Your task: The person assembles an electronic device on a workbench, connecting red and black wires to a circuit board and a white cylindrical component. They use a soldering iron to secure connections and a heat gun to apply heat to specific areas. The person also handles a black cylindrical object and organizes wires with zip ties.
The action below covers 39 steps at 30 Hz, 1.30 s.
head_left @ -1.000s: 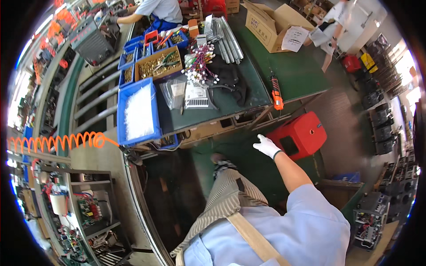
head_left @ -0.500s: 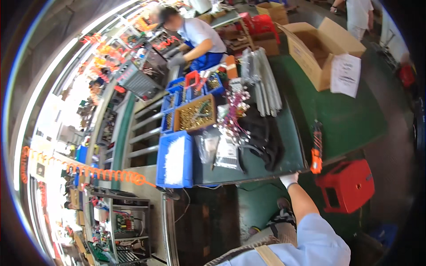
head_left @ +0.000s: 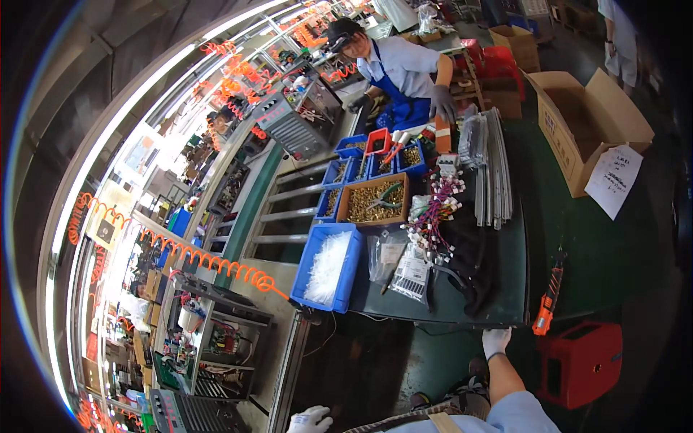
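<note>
My right hand (head_left: 497, 342), in a white glove, grips the front edge of the dark green table (head_left: 514, 285) near its right corner; some fingers are hidden by the edge. At the lower edge of the view, my left hand (head_left: 310, 420), also white-gloved, is empty with its fingers apart. Nearest the front on the table are a blue bin (head_left: 351, 268) of white plastic pieces, clear bags (head_left: 411, 273) and black cloth (head_left: 476, 270). Behind them lie a carton of brass-coloured parts (head_left: 372, 202) with pliers (head_left: 390, 193) on top, and bundled wires (head_left: 437, 209).
A co-worker (head_left: 404, 72) in grey gloves stands at the far side, one hand over an orange box (head_left: 443, 136). An orange power screwdriver (head_left: 546, 307) and an open cardboard box (head_left: 570, 144) are to the right, above a red stool (head_left: 583, 366). Rollers (head_left: 289, 216) run left; a coiled orange hose crosses there.
My view has turned, shifting the scene right and down. My left hand has come into view. The co-worker has straightened and reached a hand toward the orange box. My right hand stays at the table edge.
</note>
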Tool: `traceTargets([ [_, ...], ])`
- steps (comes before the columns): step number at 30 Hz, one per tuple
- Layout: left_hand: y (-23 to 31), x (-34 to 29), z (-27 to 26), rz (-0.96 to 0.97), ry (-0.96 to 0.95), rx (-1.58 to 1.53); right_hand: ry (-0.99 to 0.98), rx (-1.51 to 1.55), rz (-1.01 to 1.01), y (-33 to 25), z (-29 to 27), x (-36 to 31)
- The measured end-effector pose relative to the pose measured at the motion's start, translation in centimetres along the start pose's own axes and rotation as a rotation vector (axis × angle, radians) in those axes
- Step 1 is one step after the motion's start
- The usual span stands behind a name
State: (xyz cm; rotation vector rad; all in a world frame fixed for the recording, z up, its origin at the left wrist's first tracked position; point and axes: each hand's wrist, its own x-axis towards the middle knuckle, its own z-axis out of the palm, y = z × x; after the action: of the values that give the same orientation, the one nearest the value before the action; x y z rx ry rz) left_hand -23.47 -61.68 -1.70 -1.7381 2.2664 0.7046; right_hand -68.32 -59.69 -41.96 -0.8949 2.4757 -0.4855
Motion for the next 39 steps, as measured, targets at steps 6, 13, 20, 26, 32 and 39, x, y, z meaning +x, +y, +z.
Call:
traceTargets([
  [6, -0.2, 2.2, 0.0, 0.066, -0.339, -0.103, 0.447, 0.311, 0.038, -2.3, -4.3, -6.7],
  [13, 1.5, 9.9, 3.9, 0.549, -0.185, -0.058, 0.438, 0.363, -0.265, -4.3, -11.9, -15.2],
  [20, 11.6, 12.8, 9.2, 1.127, 0.208, -0.051, 0.102, 0.342, -0.428, -12.4, -24.4, -23.9],
  [26, 12.3, 9.4, 1.4, 1.166, 0.500, -0.403, 0.010, 0.489, -0.810, -23.7, -34.0, -27.5],
  [32, 10.4, 3.5, -4.9, 0.865, 0.121, -0.758, 0.335, 0.376, -1.105, -33.2, -36.8, -29.1],
  [39, 6.7, 0.9, -7.0, 0.860, 0.153, -0.752, 0.098, 0.458, -1.458, -37.2, -37.9, -30.5],
])
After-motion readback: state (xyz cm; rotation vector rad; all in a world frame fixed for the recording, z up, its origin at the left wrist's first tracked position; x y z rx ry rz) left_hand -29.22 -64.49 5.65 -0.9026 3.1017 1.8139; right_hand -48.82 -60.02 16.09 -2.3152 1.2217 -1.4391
